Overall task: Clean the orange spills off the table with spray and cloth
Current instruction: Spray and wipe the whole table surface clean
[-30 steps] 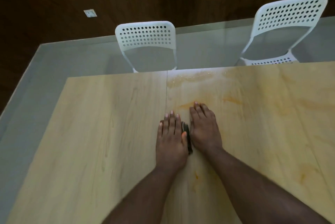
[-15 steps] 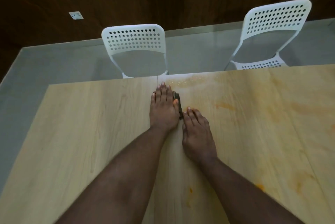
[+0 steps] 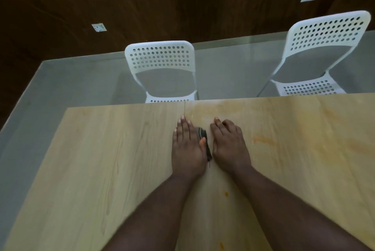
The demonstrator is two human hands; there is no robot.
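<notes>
My left hand lies flat on the light wooden table near its far edge, fingers straight, pressing down on a dark cloth. Only the cloth's right edge shows past the thumb. My right hand rests flat on the table just to the right of the cloth, fingers straight. An orange streak lies to the right of that hand. Faint orange smears run along the far edge. Small orange spots sit nearer to me between my forearms. No spray bottle is in view.
Two white perforated chairs stand beyond the far table edge, one straight ahead and one at the right. Grey floor surrounds the table, and a dark wood wall with two sockets rises behind.
Both hands slid away from me toward the far edge with the cloth, the left leading half a second ago. Now they lie side by side again, the right hand having caught up.
</notes>
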